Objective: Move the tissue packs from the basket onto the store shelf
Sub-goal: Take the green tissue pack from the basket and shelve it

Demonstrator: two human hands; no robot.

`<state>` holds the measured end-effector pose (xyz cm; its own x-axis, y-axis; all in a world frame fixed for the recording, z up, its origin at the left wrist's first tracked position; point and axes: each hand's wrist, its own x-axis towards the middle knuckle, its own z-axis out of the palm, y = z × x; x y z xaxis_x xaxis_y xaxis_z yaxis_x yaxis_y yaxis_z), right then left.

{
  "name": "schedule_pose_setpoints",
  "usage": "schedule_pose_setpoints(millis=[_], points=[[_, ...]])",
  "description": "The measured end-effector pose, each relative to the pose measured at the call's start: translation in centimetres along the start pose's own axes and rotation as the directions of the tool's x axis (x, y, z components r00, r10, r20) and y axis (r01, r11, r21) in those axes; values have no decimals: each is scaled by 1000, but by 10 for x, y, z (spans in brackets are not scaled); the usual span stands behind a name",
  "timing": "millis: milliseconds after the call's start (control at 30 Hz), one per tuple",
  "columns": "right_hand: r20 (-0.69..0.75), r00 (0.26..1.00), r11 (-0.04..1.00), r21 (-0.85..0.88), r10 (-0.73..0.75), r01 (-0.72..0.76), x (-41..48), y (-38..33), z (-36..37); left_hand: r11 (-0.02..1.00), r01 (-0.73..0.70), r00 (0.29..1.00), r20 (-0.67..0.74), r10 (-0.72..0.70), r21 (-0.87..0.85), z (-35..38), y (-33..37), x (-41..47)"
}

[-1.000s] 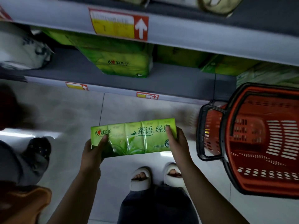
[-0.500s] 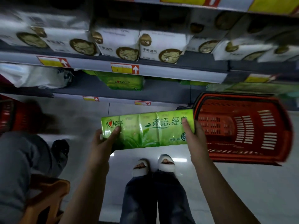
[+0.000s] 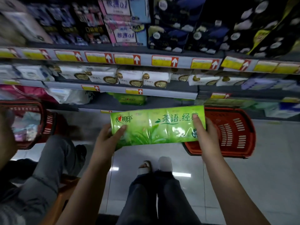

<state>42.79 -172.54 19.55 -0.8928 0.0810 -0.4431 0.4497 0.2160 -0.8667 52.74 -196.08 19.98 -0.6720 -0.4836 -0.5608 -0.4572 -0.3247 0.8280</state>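
Both hands hold one green tissue pack [image 3: 155, 127] out in front of the body, lying level and lengthways between them. The left hand [image 3: 107, 140] grips the pack's left end, with the thumb on the printed face and the fingers hidden behind it. The right hand [image 3: 206, 135] grips the right end the same way, its thumb pressed beside the printed characters.

Below the hands, two feet in pale slippers [image 3: 154, 166] stand on the tiled floor [image 3: 243, 184]. Just beyond the right hand a red basket [image 3: 235, 132] sits on the floor, partly covered by the pack's right end. Well off to the left of the left hand, a second person in grey trousers [image 3: 53, 159] sits on an orange stool [image 3: 65, 192], with a second red basket [image 3: 43, 120] past them holding pale, blurred packets.

Beyond the hands is the store shelf [image 3: 162, 93]. On its lowest board, past the pack's left half, lies another green pack [image 3: 131, 99]. The board above carries white packs [image 3: 129, 78] with round brown marks. The top one holds dark and pink packets, too blurred to read. Yellow and red price tags [image 3: 164, 60] line the shelf edges.
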Motion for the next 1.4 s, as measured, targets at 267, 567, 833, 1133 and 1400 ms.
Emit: schedule_pose_setpoints(millis=[267,567,833,1133,1400], points=[[-16,998,994,82,-66,67,-61,-70,-36,997,-73,992,99,75,-31,-14,72,-68],[-5,992,979,162,-124,123,-102,-122,-54,981,-190,976,102,194,-49,-15,129,-122],[32,974,959,188,-223,213,-117,-155,-46,957,-285,957,30,287,-56,-26,160,-149],[33,950,929,224,-310,295,-117,-190,-46,927,-370,926,62,373,-65,-31,185,-161],[34,950,925,243,-310,293,-112,-220,-49,916,-396,916,38,398,-66,-17,220,-151]])
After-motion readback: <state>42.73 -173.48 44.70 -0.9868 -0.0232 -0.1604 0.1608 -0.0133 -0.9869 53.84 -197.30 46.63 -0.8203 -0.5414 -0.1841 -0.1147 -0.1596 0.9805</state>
